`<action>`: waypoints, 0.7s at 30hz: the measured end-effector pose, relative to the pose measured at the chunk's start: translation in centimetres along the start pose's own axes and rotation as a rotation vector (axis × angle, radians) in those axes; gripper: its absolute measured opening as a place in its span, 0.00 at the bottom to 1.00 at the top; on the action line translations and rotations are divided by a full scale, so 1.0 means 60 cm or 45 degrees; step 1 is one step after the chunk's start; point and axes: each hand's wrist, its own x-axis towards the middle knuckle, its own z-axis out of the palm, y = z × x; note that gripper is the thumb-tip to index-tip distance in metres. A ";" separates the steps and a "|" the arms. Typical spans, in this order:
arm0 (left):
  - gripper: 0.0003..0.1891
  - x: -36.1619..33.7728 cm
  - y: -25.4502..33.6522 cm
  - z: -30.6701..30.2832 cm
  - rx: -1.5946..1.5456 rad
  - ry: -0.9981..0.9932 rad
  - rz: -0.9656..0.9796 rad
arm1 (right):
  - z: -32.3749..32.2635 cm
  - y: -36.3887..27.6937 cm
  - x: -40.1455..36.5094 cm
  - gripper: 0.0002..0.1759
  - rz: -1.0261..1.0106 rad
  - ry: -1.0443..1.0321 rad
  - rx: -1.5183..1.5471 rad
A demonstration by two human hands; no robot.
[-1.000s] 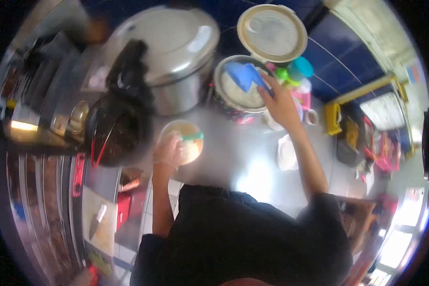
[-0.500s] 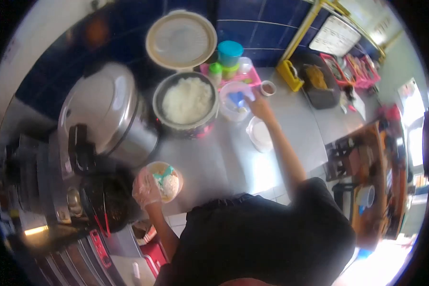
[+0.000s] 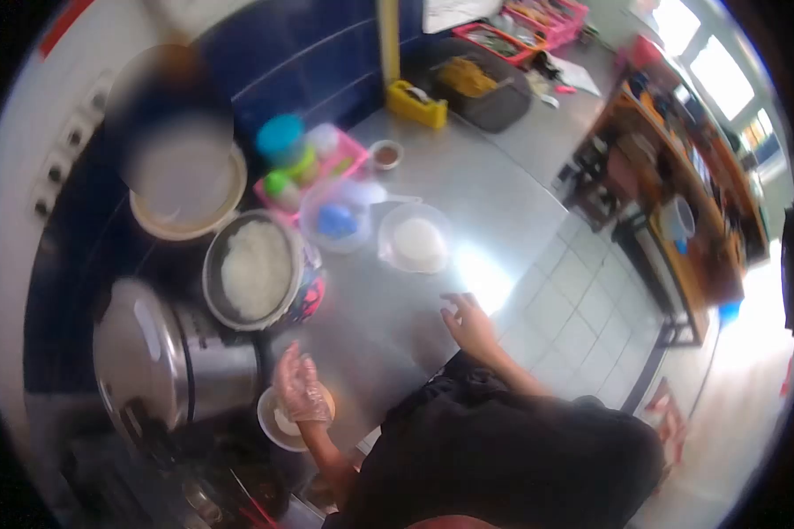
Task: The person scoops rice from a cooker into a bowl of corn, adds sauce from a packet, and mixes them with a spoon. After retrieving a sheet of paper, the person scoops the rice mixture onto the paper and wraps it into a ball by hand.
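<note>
My left hand (image 3: 298, 386), in a clear plastic glove, is over a round bowl (image 3: 274, 434) near the counter's front edge. Its fingers are stretched out and apart, and it hides much of the bowl's contents; something white shows inside. My bare right hand (image 3: 469, 326) hovers by the front edge of the counter, fingers loosely spread around nothing. Beyond it stands a clear tub (image 3: 419, 244) with white contents. Left of that is another clear tub (image 3: 337, 220) with something blue in it. An open rice cooker (image 3: 260, 269) full of white rice stands ahead of my left hand.
A large steel cooker (image 3: 150, 361) is at the left. A pink tray (image 3: 348, 157) holds several tubs and bottles beside a small cup of brown contents (image 3: 386, 155). Further back are a yellow holder (image 3: 417, 106) and a dark container (image 3: 472, 84). Wooden furniture (image 3: 653, 176) stands right.
My right hand has drawn back from the clear tub with the blue thing. My left hand has moved across the bowl, and the turquoise thing there no longer shows. The view has turned right.
</note>
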 end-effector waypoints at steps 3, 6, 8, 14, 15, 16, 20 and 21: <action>0.19 -0.014 0.055 0.130 -0.292 -0.580 -0.001 | -0.070 0.071 -0.015 0.18 0.116 0.031 0.102; 0.18 -0.050 0.138 0.292 -0.165 -1.057 0.025 | -0.170 0.149 -0.015 0.18 0.170 0.091 0.131; 0.19 -0.087 0.165 0.417 -0.102 -1.252 0.032 | -0.231 0.239 -0.037 0.16 0.221 0.160 0.098; 0.26 -0.212 0.249 0.818 -0.172 -1.839 -0.031 | -0.474 0.559 -0.128 0.15 0.395 0.578 0.005; 0.28 -0.235 0.269 0.863 -0.138 -1.927 -0.094 | -0.512 0.587 -0.142 0.14 0.448 0.653 0.109; 0.29 -0.245 0.287 0.910 -0.057 -2.035 -0.072 | -0.543 0.621 -0.147 0.14 0.446 0.671 0.094; 0.33 -0.260 0.355 1.038 -0.298 -2.201 -0.498 | -0.603 0.740 -0.129 0.11 0.678 0.629 0.073; 0.33 -0.257 0.366 1.065 -0.309 -2.197 -0.493 | -0.619 0.764 -0.104 0.13 0.681 0.632 0.136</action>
